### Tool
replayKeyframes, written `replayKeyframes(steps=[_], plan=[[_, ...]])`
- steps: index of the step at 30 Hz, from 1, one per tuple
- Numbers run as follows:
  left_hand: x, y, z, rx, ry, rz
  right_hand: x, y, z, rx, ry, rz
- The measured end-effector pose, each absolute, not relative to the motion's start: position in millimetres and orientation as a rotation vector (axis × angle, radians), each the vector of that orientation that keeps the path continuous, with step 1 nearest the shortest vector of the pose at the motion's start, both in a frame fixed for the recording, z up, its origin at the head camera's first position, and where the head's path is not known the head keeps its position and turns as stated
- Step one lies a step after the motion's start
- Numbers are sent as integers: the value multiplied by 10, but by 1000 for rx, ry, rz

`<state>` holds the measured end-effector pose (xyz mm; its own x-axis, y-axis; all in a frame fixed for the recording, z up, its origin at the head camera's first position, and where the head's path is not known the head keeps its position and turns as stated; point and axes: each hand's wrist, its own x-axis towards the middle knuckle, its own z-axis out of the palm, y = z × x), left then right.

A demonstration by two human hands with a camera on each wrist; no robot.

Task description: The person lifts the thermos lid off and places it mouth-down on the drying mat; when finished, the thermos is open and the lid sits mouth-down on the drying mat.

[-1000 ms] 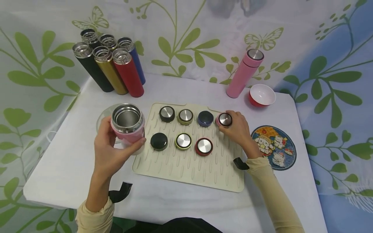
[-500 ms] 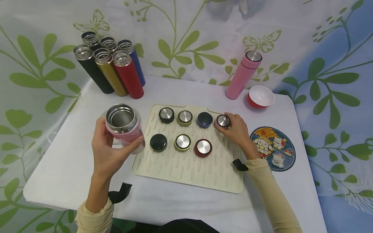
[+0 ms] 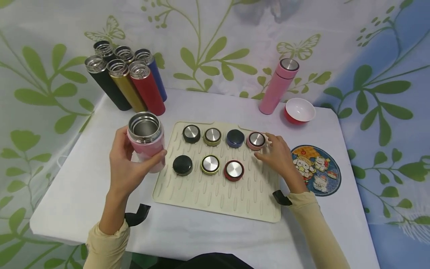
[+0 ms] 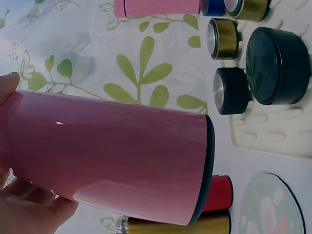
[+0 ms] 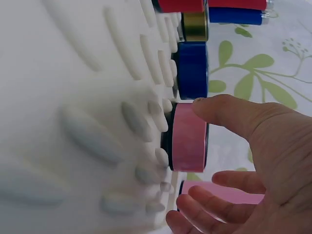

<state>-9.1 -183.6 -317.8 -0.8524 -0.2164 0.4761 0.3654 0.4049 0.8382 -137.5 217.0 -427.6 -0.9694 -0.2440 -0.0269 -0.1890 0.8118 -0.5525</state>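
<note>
My left hand (image 3: 123,164) grips a pink vacuum flask (image 3: 146,147) upright above the table, its steel mouth uncovered. The left wrist view has its smooth pink side (image 4: 112,151) and dark base edge. Over the cream ridged mat (image 3: 201,198), my right hand (image 3: 280,158) is spread beside a pink lid (image 3: 256,140) with a steel top. In the right wrist view the thumb tip lies right at the upper edge of that pink lid (image 5: 189,139), and the other fingers are apart from it. The lid sits flat on the mat.
More lids share the mat: black (image 3: 191,133), blue (image 3: 235,138), gold (image 3: 210,164) and red (image 3: 233,170) among them. Several uncovered flasks (image 3: 147,89) stand back left. A capped pink flask (image 3: 275,89), a red-and-white bowl (image 3: 299,111) and a cartoon-printed round mat (image 3: 315,170) are at right.
The right hand's fingers have let go of the pink lid and spread, drawing slightly right. The left hand, still gripping the flask, has moved slightly up and right since half a second ago.
</note>
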Motion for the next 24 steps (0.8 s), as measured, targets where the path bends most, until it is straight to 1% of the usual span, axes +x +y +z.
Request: replayKeyframes(steps=[4, 9, 17, 24], plan=[[-203, -1806, -3118, -122, -2195, -1353, -1161, 2237, -4247, -320, 2898, -867], [-323, -1751, -3027, -67, -2249, -1207, -852, 2273, -4245, -419, 2966, -837], [-728, -1882, -3209, -7, -2224, -1228, -441, 2219, -4252, -504, 2952, -793], [-1125, -1905, -3298, 32, -2177, -1218, -298, 2194, -4292, -524, 2961, -727]])
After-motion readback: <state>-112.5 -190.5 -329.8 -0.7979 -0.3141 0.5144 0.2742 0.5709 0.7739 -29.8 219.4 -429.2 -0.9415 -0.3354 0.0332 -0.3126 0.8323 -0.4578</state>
